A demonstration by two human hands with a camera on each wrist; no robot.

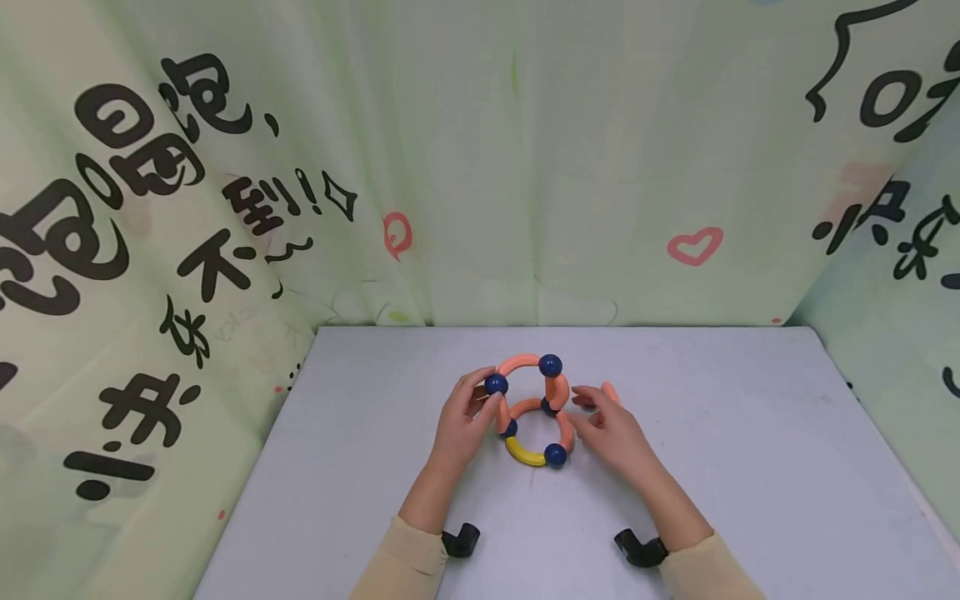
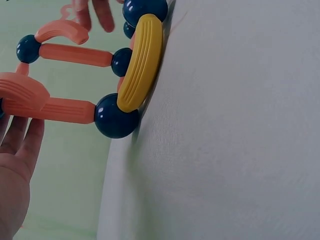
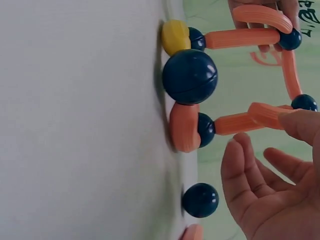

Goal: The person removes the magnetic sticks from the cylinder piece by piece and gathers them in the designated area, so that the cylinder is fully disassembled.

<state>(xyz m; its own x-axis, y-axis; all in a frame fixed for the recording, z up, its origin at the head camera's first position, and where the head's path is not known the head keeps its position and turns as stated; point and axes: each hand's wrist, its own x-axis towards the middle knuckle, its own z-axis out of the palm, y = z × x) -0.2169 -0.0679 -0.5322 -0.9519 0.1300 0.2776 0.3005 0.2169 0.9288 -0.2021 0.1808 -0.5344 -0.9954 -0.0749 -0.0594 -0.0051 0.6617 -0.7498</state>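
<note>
A frame of magnetic rods and balls stands on the table. Its lower ring has a yellow curved rod [image 1: 527,453], orange curved rods [image 2: 22,90] and blue balls [image 3: 190,76]. Two orange upright rods [image 2: 75,54] rise to an upper part with a front gap. At the upper left ball [image 1: 497,384], my left hand [image 1: 461,421] pinches with thumb and fingers. My right hand [image 1: 615,433] is right of the frame, fingers loosely extended, near the upper right curved rod [image 3: 267,115]. In the right wrist view its thumb overlaps that rod's end; contact is unclear.
A loose blue ball [image 3: 200,200] lies on the table [image 1: 750,467] by my right hand. Beyond that hand is a loose orange rod [image 1: 611,392], partly hidden. A printed curtain [image 1: 525,167] hangs behind the table's far edge.
</note>
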